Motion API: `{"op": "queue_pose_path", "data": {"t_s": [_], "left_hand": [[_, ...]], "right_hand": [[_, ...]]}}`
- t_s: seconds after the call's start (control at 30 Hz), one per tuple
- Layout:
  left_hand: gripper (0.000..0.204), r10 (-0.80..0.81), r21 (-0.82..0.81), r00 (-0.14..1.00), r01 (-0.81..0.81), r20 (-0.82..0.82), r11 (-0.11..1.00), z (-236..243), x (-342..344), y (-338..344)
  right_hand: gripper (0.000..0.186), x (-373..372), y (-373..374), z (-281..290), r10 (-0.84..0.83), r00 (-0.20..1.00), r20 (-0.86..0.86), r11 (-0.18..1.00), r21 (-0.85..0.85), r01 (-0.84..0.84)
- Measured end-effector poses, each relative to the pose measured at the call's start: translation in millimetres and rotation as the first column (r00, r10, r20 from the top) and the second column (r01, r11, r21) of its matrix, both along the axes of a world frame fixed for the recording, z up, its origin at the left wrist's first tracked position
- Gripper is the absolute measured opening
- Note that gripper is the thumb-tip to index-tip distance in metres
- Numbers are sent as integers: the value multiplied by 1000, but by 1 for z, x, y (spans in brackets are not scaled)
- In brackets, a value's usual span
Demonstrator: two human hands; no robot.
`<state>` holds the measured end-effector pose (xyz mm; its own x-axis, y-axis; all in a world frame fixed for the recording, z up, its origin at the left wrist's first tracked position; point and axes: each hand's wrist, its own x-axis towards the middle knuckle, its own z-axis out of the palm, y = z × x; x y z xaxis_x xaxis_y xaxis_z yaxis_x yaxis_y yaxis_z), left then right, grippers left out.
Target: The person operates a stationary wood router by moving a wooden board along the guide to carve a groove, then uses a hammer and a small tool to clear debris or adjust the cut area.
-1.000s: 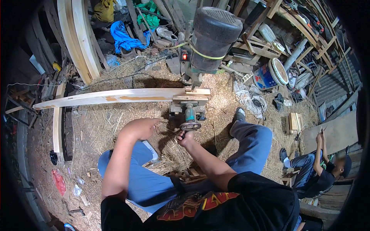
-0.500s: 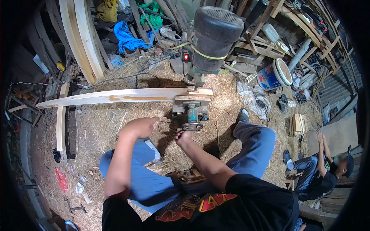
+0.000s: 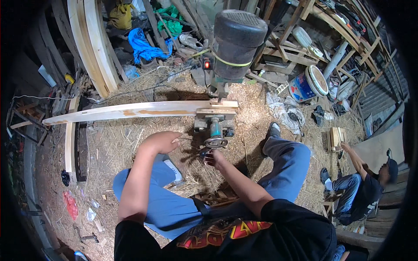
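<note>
My right hand (image 3: pixel 212 158) curls at the handwheel's (image 3: pixel 215 142) dark knob (image 3: pixel 203 153), my left hand (image 3: pixel 163 142) near a thin rod (image 3: pixel 187 139); whether fingers grip, I can't tell; beyond, the beam (image 3: pixel 161 108) sits at the vise (image 3: pixel 215 127): adjusting, I'd judge, calling for firm hold

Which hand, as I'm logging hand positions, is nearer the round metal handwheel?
Right: the right hand is just below the handwheel in the picture; the left hand is farther off, to its left.
</note>
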<state>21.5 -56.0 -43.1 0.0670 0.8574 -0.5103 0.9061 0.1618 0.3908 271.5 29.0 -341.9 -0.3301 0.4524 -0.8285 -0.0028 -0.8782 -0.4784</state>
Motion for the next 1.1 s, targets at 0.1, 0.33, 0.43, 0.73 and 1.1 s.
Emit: {"op": "queue_pose_path", "data": {"t_s": [0.1,0.33,0.43,0.73,1.1], "left_hand": [[50,-83,142,997,81,5,987,7,3,4],[49,-142,755,989,125,-42,644,51,49,54],[58,-130,900,991,73,-19,430,102,77,78],[65,91,986,987,137,-129,-97,185,118,181],[46,183,982,983,25,10,-188,167,138,198]], "right_hand": [[26,30,26,9,-48,956,288,949,312,-47],[30,69,186,92,-459,880,121,460,880,119],[24,48,233,241,-310,925,-222,145,950,276],[39,-4,312,584,-356,828,-433,-320,889,328],[59,10,257,592,107,970,-220,116,971,208]]}}
